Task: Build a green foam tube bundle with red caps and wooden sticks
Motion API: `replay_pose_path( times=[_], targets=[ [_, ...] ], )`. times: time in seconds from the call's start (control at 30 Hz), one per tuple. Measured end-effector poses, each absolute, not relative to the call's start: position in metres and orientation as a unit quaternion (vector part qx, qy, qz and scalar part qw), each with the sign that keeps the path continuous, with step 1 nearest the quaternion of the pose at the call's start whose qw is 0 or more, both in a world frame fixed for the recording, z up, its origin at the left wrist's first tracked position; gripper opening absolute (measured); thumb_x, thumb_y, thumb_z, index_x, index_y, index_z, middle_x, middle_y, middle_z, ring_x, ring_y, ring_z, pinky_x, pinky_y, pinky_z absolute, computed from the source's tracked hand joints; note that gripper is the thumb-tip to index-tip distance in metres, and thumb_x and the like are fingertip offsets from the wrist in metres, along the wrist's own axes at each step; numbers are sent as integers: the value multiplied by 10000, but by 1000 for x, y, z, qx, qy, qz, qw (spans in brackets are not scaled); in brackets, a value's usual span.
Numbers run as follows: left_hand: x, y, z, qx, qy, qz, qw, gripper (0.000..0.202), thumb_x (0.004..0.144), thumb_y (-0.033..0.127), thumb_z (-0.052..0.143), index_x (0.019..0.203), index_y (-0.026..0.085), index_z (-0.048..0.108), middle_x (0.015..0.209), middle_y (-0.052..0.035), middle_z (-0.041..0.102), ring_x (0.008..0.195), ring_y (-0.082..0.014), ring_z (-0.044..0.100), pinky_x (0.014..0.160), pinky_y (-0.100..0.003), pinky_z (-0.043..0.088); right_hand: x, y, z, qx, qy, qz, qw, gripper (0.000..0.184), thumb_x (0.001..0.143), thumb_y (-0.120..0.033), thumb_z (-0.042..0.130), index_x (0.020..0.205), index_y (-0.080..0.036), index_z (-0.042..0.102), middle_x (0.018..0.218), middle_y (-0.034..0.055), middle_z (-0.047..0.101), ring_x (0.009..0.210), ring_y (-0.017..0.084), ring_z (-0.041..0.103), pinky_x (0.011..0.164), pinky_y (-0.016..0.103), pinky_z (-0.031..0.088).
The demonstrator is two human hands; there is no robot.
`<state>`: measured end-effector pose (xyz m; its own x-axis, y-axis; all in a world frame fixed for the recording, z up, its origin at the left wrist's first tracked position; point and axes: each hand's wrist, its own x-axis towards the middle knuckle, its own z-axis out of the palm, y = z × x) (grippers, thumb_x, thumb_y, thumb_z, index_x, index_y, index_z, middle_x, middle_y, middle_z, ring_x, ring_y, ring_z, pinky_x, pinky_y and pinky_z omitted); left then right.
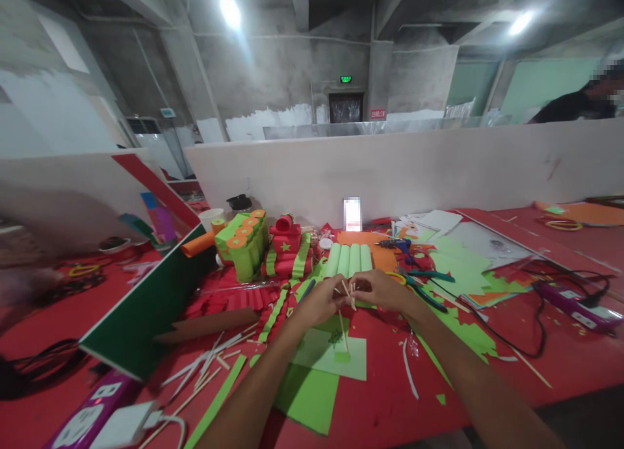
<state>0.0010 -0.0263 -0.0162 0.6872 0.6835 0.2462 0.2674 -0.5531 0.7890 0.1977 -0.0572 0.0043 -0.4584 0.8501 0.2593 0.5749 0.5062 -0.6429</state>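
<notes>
My left hand (322, 301) and my right hand (380, 289) meet over the middle of the red table, fingertips pinched together. Between them are short thin wooden sticks (349, 295), some crossing each other; exactly which fingers grip which stick is hard to make out. A longer stick (343, 329) slants down below the hands to a small green piece (342, 356). Underneath lie a pale green sheet (358, 364) with a dark drawn mark and a brighter green sheet (312, 400). Just beyond my fingers, several light green paper rolls (348, 259) lie side by side.
Left of centre stand green-and-orange paper rolls (244, 241) and a red paper model (287, 251). A dark green board (146, 312) leans at left. Teal-handled scissors (429, 293), green paper scraps (463, 332) and a purple power strip (578, 306) lie right. A lit phone (351, 214) stands behind.
</notes>
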Motion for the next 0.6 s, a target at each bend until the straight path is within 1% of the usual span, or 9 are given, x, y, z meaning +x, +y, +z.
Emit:
replay_pose_path(
  times=[0.17, 0.27, 0.37, 0.47, 0.6],
  targets=[
    [5, -34, -11, 838, 294, 274, 369, 220, 850, 398, 528, 892, 182, 522, 847, -38, 639, 782, -166, 613, 663, -232, 444, 200, -54, 1, -442, -811, 238, 301, 143, 781, -294, 617, 826, -162, 645, 729, 19, 662, 643, 147, 588, 583, 223, 415],
    [6, -39, -6, 844, 293, 279, 353, 179, 877, 363, 481, 897, 187, 504, 852, -31, 637, 784, -160, 608, 661, -227, 436, 201, -54, 1, -446, -799, 253, 315, 173, 759, -297, 645, 865, -161, 630, 742, 17, 663, 639, 143, 593, 581, 220, 430],
    [6, -41, -5, 851, 297, 276, 333, 140, 886, 320, 450, 892, 187, 492, 830, -26, 627, 761, -153, 595, 646, -223, 426, 202, -54, 2, -442, -795, 265, 322, 178, 748, -273, 653, 885, -165, 622, 785, 21, 677, 677, 148, 613, 620, 228, 450],
    [5, -40, -7, 858, 302, 263, 321, 122, 875, 301, 459, 896, 187, 496, 822, -23, 623, 731, -147, 584, 628, -219, 420, 202, -53, 2, -439, -801, 255, 318, 129, 746, -253, 645, 838, -164, 630, 763, 14, 671, 672, 144, 604, 615, 222, 440],
    [6, -37, -11, 858, 294, 265, 327, 124, 857, 301, 481, 888, 184, 512, 842, -27, 631, 752, -148, 585, 640, -219, 425, 202, -53, 2, -441, -803, 253, 312, 120, 747, -243, 634, 827, -155, 643, 733, 8, 660, 634, 133, 582, 577, 211, 425]
  ],
)
